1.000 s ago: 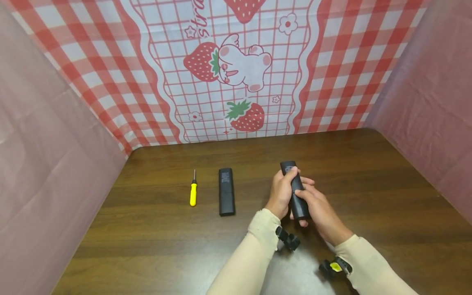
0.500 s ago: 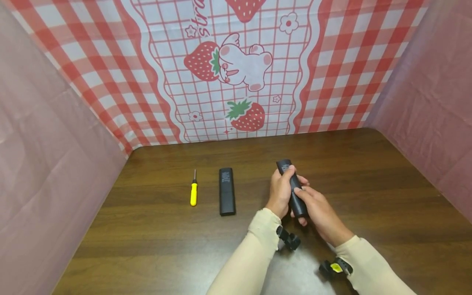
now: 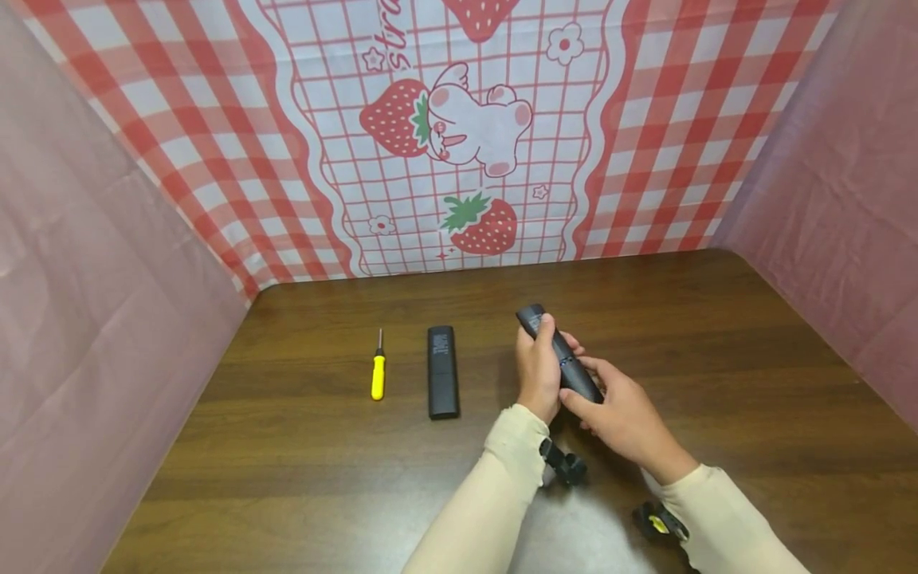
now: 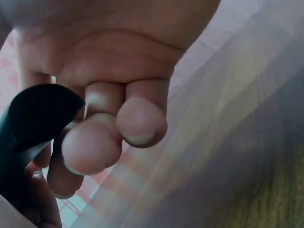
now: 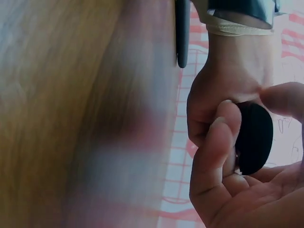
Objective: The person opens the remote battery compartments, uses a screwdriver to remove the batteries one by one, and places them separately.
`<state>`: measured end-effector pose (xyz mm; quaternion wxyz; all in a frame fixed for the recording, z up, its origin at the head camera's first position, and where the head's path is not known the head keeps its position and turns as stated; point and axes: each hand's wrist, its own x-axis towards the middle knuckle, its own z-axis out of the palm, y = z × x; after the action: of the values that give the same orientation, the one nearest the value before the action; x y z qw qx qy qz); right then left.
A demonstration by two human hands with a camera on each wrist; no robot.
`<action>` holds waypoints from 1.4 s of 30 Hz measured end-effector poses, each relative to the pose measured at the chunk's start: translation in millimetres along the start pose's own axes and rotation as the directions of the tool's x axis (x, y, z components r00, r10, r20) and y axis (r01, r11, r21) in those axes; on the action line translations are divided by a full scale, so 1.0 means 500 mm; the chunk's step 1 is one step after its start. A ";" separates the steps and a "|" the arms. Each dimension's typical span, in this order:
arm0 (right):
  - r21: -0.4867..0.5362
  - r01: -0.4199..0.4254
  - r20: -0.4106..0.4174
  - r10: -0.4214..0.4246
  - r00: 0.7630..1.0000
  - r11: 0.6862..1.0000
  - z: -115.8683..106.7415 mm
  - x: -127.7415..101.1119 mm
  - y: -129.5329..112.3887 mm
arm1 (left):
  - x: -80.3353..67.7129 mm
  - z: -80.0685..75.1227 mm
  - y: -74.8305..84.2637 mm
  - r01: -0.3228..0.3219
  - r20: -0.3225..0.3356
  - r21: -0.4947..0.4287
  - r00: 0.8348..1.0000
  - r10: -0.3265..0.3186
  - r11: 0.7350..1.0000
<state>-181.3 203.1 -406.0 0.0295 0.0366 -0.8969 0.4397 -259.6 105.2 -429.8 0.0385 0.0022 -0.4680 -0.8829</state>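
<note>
Both hands hold a black remote control (image 3: 571,372), its back turned up and tilted over the right half of the table. My left hand (image 3: 539,368) grips the upper part, thumb along the back near the printed label. Around the lower end, my right hand (image 3: 627,410) has its thumb on the near side and fingers on the far side. A thin gap with a bluish glint crosses the back at the battery cover's seam. In the right wrist view the remote's dark end (image 5: 256,137) sits between thumb and curled fingers.
A second black remote control (image 3: 443,373) lies back up to the left of the hands. Farther left is a yellow-handled screwdriver (image 3: 378,375), tip pointing away. A strawberry-print cloth (image 3: 480,227) hangs behind the wooden table (image 3: 301,478), with pink cloth walls at both sides.
The held remote has tilted further, its top swinging left. My right thumb has moved from the seam down toward the lower end, and a thin gap now shows at the seam.
</note>
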 end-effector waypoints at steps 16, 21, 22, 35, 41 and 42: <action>-0.174 0.085 -0.064 -0.098 0.993 0.981 0.001 0.000 0.005 | 0.000 0.004 -0.001 -0.036 -0.043 -0.013 0.998 0.035 0.999; -0.156 0.067 -0.066 -0.078 0.995 0.985 0.001 -0.001 0.007 | 0.002 0.001 -0.002 -0.028 -0.028 -0.029 0.999 0.027 0.999; -0.154 0.063 -0.066 -0.074 0.995 0.986 0.001 -0.001 0.008 | 0.002 0.000 -0.003 -0.026 -0.024 -0.033 0.999 0.026 0.999; -0.036 0.024 -0.069 -0.027 0.997 0.999 -0.003 0.000 0.008 | 0.006 -0.002 -0.002 -0.002 -0.001 -0.035 1.000 0.002 0.999; -0.016 0.004 -0.063 -0.005 0.998 1.000 -0.005 0.000 0.009 | 0.006 -0.005 -0.003 0.009 -0.002 -0.026 1.000 -0.009 1.000; -0.015 0.002 -0.062 -0.003 0.998 1.000 -0.005 -0.001 0.010 | 0.006 -0.005 -0.003 0.009 -0.001 -0.025 1.000 -0.009 1.000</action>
<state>-181.4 208.2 -408.2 0.0581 0.0237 -0.8988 0.4339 -262.5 104.0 -432.4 0.0349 0.0044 -0.4569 -0.8888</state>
